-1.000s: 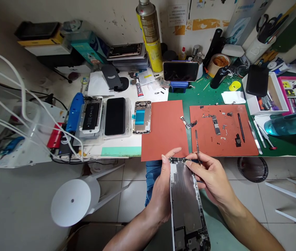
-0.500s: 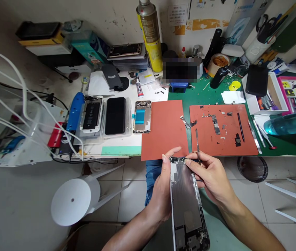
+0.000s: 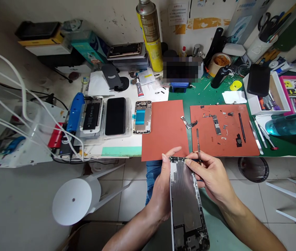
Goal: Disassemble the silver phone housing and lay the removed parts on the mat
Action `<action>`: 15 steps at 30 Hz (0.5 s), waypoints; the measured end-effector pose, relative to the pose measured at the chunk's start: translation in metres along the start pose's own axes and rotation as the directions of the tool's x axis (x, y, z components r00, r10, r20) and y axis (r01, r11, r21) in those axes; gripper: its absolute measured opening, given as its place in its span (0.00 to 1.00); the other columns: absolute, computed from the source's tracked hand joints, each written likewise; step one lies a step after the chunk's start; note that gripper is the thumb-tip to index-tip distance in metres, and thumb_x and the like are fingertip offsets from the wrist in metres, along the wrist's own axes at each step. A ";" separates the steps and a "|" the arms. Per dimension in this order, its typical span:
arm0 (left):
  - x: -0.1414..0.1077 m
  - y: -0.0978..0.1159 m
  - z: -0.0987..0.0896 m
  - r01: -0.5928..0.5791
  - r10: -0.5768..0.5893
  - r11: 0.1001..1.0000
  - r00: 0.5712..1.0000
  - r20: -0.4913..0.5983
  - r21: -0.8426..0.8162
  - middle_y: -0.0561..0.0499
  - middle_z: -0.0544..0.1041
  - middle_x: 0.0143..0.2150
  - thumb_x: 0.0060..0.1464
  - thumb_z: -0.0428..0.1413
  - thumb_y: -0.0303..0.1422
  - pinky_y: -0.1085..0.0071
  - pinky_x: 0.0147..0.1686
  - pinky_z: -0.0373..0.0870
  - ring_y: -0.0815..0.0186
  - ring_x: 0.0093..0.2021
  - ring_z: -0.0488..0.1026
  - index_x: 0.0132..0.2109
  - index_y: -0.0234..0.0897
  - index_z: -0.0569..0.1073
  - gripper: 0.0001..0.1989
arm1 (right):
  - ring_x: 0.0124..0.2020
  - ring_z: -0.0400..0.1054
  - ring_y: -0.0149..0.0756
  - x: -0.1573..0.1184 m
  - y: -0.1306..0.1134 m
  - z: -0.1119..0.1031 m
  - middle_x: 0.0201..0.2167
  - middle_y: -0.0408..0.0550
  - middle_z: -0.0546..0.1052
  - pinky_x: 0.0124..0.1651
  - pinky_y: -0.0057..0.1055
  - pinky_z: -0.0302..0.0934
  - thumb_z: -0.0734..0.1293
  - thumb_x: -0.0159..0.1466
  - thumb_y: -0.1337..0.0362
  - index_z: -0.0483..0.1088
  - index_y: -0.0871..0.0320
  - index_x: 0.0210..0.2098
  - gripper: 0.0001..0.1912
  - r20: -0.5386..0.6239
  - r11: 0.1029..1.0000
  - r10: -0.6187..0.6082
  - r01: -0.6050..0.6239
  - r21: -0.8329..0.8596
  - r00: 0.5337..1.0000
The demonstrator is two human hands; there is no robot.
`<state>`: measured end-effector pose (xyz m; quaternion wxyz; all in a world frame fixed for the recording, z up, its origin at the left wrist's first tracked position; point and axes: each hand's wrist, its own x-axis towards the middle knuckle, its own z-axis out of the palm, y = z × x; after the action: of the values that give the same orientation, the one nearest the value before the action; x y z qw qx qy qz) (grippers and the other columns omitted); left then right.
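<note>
An opened phone housing (image 3: 186,195), a long metal shell with dark parts along its edges, slants up from the bottom of the head view, in front of the bench edge. My left hand (image 3: 162,190) grips its left side, with the thumb at the top corner and the index finger stretched behind. Between the fingers of my right hand (image 3: 212,176) is a thin metal spudger (image 3: 198,143), its flat tip pointing away from me. The right thumb and index fingertip press on the top right corner of the housing; what lies under them is hidden.
A bare logic board (image 3: 216,124) and small parts lie on the right red mat (image 3: 231,148), beside a flex cable (image 3: 188,122). Another red mat (image 3: 163,136) adjoins it. Left of that are a phone frame (image 3: 146,127), a black phone (image 3: 115,116) and cables.
Both hands keep the same grip on the housing and spudger. Only a slight shift of the whole view shows.
</note>
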<state>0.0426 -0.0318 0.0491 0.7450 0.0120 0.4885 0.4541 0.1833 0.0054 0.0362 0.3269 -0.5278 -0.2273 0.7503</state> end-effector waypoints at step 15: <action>0.006 0.008 0.002 0.053 -0.053 0.998 0.998 0.016 0.019 0.48 0.86 0.36 0.72 0.42 0.60 0.67 0.27 0.79 0.51 0.34 0.87 0.79 0.45 0.52 0.39 | 0.20 0.52 0.22 0.005 0.002 0.000 0.23 0.36 0.62 0.16 0.19 0.46 0.85 0.54 0.49 0.79 0.57 0.35 0.21 0.000 0.999 0.013 -0.013 0.029 1.000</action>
<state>0.0391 -0.0223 0.0497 0.7606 0.0096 0.4867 0.4295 0.1813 0.0074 0.0321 0.3295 -0.5246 -0.2127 0.7556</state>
